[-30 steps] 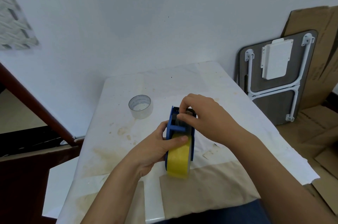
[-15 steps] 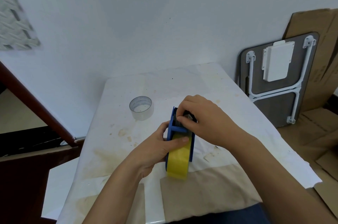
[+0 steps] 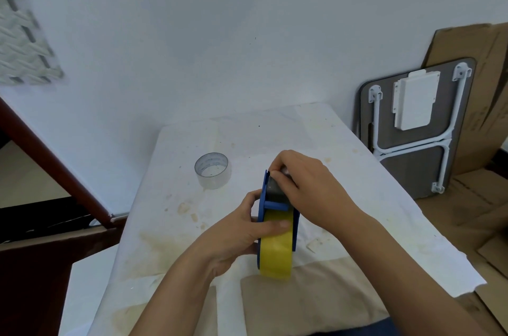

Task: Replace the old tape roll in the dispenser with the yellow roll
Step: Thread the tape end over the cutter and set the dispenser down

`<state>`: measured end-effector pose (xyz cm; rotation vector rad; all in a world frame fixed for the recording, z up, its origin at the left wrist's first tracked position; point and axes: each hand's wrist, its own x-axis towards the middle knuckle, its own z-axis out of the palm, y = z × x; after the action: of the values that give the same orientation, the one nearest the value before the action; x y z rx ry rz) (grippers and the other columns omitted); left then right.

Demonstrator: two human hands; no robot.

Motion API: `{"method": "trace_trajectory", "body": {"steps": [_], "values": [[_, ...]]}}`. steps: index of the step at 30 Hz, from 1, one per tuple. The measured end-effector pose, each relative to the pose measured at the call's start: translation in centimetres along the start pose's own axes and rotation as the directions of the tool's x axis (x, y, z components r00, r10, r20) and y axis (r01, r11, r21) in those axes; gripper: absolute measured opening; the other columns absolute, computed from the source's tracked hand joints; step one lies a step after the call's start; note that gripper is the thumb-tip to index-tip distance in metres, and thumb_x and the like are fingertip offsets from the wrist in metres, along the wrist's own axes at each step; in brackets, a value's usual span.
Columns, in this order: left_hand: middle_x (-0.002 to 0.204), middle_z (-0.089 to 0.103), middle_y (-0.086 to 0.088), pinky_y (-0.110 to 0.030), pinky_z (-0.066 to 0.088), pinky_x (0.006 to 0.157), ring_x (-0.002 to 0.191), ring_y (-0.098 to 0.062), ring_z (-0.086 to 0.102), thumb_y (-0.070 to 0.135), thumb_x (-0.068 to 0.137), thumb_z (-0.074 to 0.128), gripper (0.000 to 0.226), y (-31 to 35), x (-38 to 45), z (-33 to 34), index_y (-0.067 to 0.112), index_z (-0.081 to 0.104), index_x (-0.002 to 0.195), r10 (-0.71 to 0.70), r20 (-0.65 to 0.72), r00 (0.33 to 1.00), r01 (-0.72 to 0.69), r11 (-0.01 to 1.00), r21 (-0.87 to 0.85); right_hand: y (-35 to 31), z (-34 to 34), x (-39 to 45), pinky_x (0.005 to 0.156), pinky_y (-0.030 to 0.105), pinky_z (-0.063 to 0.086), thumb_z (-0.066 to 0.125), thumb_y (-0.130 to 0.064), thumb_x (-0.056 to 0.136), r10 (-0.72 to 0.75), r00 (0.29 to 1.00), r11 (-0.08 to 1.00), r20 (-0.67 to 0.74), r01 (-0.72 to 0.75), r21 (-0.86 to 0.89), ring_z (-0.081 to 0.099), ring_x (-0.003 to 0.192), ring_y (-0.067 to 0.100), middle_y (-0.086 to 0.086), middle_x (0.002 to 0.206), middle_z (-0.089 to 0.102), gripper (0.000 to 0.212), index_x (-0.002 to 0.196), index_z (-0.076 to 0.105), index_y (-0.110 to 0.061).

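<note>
Little has moved since the earlier frames: both hands keep their places on the dispenser, the right fingertips having crept only slightly along its far end.

Item: blue dispenser (image 3: 275, 205), standing on edge on the white table (image 3: 357, 171), held between both hands.
Contents: yellow roll (image 3: 276, 253), already seated in the frame, its near curve bulging out below the left thumb.
Left hand (image 3: 233, 236): closed around the frame from the side, thumb lying across the top of the yellow roll, other fingers hidden behind the blue wall.
Right hand (image 3: 308, 184): fingertips (image 3: 277, 177) pinched together at the cutter end, apparently on the tape's free end or the roller; what exactly they grip cannot be told.
Old tape roll (image 3: 212, 170): clear, nearly spent, upright on the table well beyond the left fingers, touching nothing.

Handling, as judged: frame is rigid, light plastic, safe to clamp by its flat sides. Roll is firm and heavier than the frame; outer face smooth and slick. Free tape end is thin, sticky, prone to folding onto itself, so it is best held by its edges. Cutter teeth near the right fingertips probably warrant care.
</note>
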<state>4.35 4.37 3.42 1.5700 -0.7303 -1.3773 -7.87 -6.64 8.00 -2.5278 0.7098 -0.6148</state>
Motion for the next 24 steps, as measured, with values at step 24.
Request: {"method": "trace_trajectory", "body": {"steps": [24], "values": [[0.116, 0.073, -0.008, -0.052, 0.054, 0.097, 0.111, -0.035, 0.067, 0.016, 0.078, 0.083, 0.067, 0.7, 0.0, 0.3, 0.048, 0.048, 0.125, 0.045, 0.055, 0.997, -0.051, 0.993, 0.108, 0.2, -2.0, 0.8, 0.068, 0.030, 0.052, 0.051, -0.025, 0.094, 0.182, 0.977, 0.972, -0.110, -0.162, 0.170, 0.063, 0.071, 0.014, -0.006, 0.076, 0.070, 0.011, 0.091, 0.061, -0.020]]}}
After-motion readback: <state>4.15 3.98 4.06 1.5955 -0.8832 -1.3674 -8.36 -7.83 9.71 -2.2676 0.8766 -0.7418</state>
